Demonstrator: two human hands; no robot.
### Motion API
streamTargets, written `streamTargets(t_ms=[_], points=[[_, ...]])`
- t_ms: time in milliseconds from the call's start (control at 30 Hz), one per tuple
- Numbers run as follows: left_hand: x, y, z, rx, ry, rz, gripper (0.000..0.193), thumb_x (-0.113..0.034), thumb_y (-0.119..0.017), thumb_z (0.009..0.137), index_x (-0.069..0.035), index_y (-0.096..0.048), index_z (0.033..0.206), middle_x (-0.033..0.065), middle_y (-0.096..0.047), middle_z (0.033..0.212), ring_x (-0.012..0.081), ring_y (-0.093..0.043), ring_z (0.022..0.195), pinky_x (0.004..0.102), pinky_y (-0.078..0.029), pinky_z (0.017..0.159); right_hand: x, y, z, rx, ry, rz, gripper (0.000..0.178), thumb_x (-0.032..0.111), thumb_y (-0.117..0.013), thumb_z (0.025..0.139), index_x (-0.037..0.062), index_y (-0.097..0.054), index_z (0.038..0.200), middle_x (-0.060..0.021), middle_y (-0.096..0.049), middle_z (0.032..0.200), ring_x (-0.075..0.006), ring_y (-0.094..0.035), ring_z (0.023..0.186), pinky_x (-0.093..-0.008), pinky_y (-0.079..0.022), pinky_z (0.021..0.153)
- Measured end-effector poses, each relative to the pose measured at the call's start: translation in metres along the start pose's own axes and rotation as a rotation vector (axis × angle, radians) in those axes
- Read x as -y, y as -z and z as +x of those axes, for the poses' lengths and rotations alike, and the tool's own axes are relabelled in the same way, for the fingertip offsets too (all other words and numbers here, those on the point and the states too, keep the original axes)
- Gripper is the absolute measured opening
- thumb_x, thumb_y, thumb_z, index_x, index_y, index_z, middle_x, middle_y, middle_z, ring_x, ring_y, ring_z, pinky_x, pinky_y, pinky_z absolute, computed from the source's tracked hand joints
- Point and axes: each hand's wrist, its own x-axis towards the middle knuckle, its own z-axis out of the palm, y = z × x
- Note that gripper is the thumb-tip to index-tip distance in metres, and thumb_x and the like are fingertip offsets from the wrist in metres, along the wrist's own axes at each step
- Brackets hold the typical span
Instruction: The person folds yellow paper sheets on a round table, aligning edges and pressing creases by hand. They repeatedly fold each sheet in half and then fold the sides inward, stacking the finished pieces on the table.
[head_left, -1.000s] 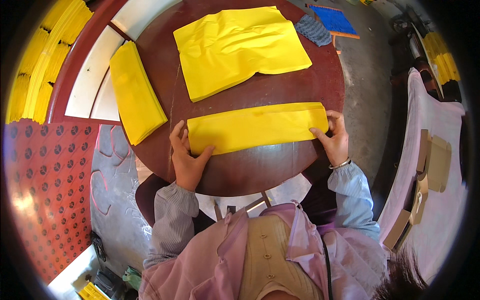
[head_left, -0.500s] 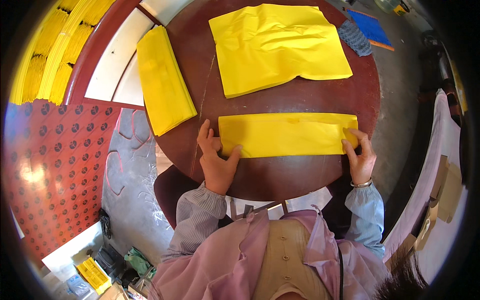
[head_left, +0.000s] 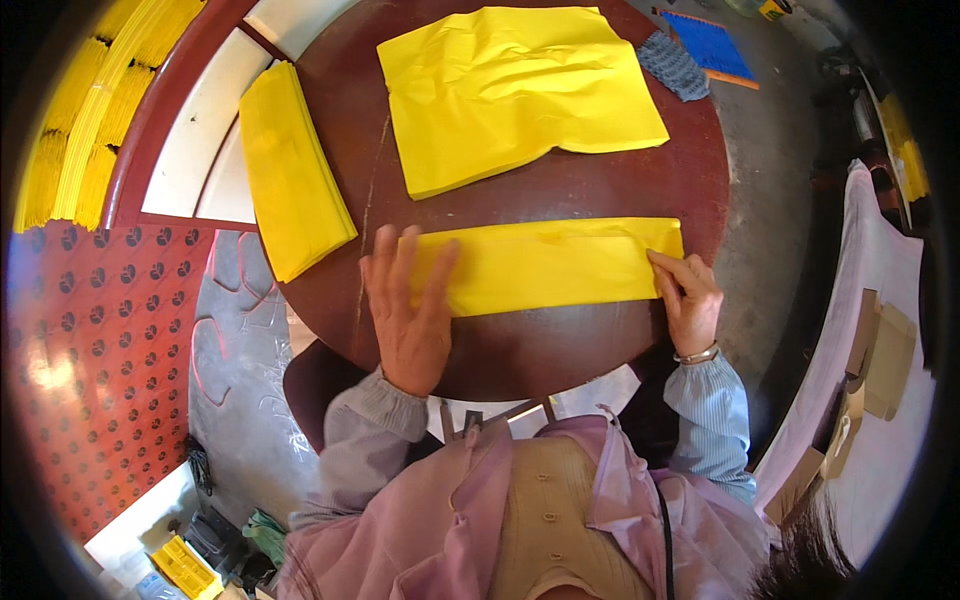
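A folded yellow sheet [head_left: 560, 268], long and narrow, lies across the near part of the round brown table [head_left: 510, 365]. My left hand [head_left: 408, 310] rests over its left end with fingers spread, hiding that edge. At the right end, the thumb and fingers of my right hand [head_left: 688, 300] pinch the sheet's edge. Beyond it lies a stack of wide, creased yellow sheets [head_left: 520, 100]. On the left side of the table is a pile of folded yellow strips [head_left: 292, 175].
A grey-blue cloth [head_left: 673, 65] sits at the table's far right edge. Bundled yellow sheets [head_left: 95, 110] are stacked at the upper left. To the left stands a red patterned panel [head_left: 100, 350]. Open cardboard boxes [head_left: 885, 360] lie on pale cloth at the right.
My left hand has opened from holding the left corner and spread flat over that end. My right hand still grips the right end. The whole view has shifted slightly.
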Motion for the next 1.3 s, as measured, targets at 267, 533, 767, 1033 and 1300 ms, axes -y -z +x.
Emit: streamTargets(t_ms=[267,533,767,1033,1300], points=[[-0.019,-0.006,0.012,0.429,0.171,-0.48,0.073,0.005,-0.056,0.096,-0.007,-0.035,0.165,0.0214,-0.046,0.164,0.0446,-0.04,0.153,0.0467,-0.035,0.127,-0.001,-0.005,0.003,-0.091,-0.029,0.077,0.011,0.005,-0.077,0.093,0.0055,-0.078,0.104,-0.0109,-0.066,0.081,-0.0281,-0.063,0.072,-0.0399,-0.05,0.07],[-0.055,-0.039,0.002,0.072,0.189,-0.365,0.076,-0.022,-0.071,0.101,-0.006,-0.035,0.166,0.0258,-0.041,0.166,0.0453,-0.038,0.155,0.0608,-0.028,0.126,-0.018,-0.02,-0.01,-0.199,0.087,-0.002,0.014,0.003,-0.078,0.089,0.0074,-0.076,0.102,-0.0098,-0.066,0.087,-0.03,-0.062,0.079,-0.0403,-0.05,0.074],[-0.055,-0.049,-0.007,0.077,0.138,-0.198,0.063,-0.024,-0.074,0.098,-0.014,-0.054,0.158,0.0256,-0.04,0.168,0.0461,-0.037,0.156,0.0622,-0.029,0.125,-0.021,-0.021,-0.01,-0.206,0.166,-0.073,0.013,0.004,-0.076,0.092,0.0071,-0.074,0.104,-0.0103,-0.067,0.09,-0.0315,-0.063,0.082,-0.0409,-0.05,0.077],[-0.047,-0.052,-0.011,0.075,0.133,-0.247,0.062,-0.024,-0.074,0.098,-0.015,-0.055,0.157,0.0245,-0.041,0.167,0.0444,-0.036,0.156,0.0607,-0.027,0.127,-0.023,-0.018,0.002,-0.178,0.211,0.004,0.014,0.008,-0.077,0.094,0.0052,-0.074,0.107,-0.0106,-0.071,0.095,-0.0289,-0.068,0.083,-0.038,-0.052,0.077],[-0.053,-0.056,-0.011,0.097,0.149,-0.132,0.07,-0.04,-0.072,0.1,-0.016,-0.048,0.162,0.0239,-0.035,0.17,0.0416,-0.03,0.16,0.0591,-0.023,0.13,-0.033,0.007,0.004,0.056,-0.161,0.223,0.049,0.012,-0.085,0.089,0.0101,-0.067,0.135,-0.0031,-0.066,0.085,-0.0129,-0.064,0.073,-0.0304,-0.054,0.069]])
